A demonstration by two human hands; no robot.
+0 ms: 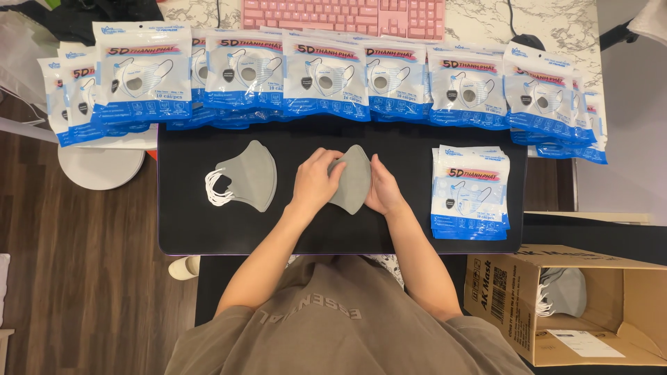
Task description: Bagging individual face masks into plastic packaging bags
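My left hand (314,182) and right hand (381,189) clamp one stack of grey masks (351,179) at the mat's (208,236) centre, fingers squaring its edges. A second grey stack (249,175) lies toward the left edge; empty pouches (470,198) wait near the right edge, within reach.

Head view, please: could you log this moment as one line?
left hand: holds grey mask stack | right hand: holds same stack | second mask pile: left on black mat
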